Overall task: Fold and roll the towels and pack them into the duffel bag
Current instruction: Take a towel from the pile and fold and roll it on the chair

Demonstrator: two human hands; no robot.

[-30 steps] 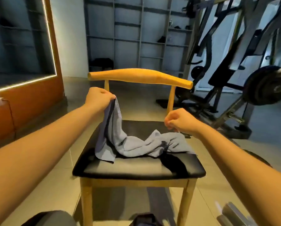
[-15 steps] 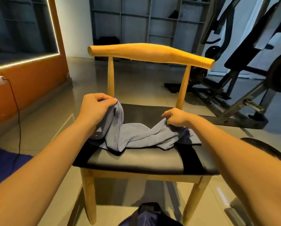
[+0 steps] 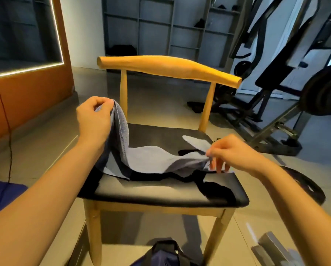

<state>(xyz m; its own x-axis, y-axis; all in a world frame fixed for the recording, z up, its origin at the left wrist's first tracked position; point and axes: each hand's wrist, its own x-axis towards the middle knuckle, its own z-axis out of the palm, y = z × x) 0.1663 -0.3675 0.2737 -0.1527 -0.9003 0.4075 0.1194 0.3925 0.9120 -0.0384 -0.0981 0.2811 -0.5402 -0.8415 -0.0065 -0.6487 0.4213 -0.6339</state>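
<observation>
Right now we've got the towel slack between both hands over the chair seat, mid-frame.

Left hand, centre-left: fingers curled tight round one bunched end, held up above the seat's back-left corner. Right hand, centre-right: thumb and forefinger pinch the other end's edge, and the other fingers hang loose, holding nothing. The towel's middle sags onto the seat, and one flap lies flat just beyond the right hand.

Risks as we read them:
- Right pinch is thin, only an edge. A tug from the left would likely pull it free. That end sits at the seat's right rim, so it'd drop to the floor.
- Left end is a wad, not a corner. If we lay it down like that, the fold starts crooked and the roll comes out lopsided.
- Cloth looks twisted in the middle. It needs squaring first, or the creases get locked in.
- Seat looks smooth and not much wider than the towel. Overhang could drag the lot off.

Containers:
- Duffel bag, bottom centre, below the seat's front edge. Only its dark top and handles show. We can't tell if it's open, and we see no towel in it.
- Shelf unit, top centre, far back. A few dark items sit in its bays, too small to identify.
</observation>
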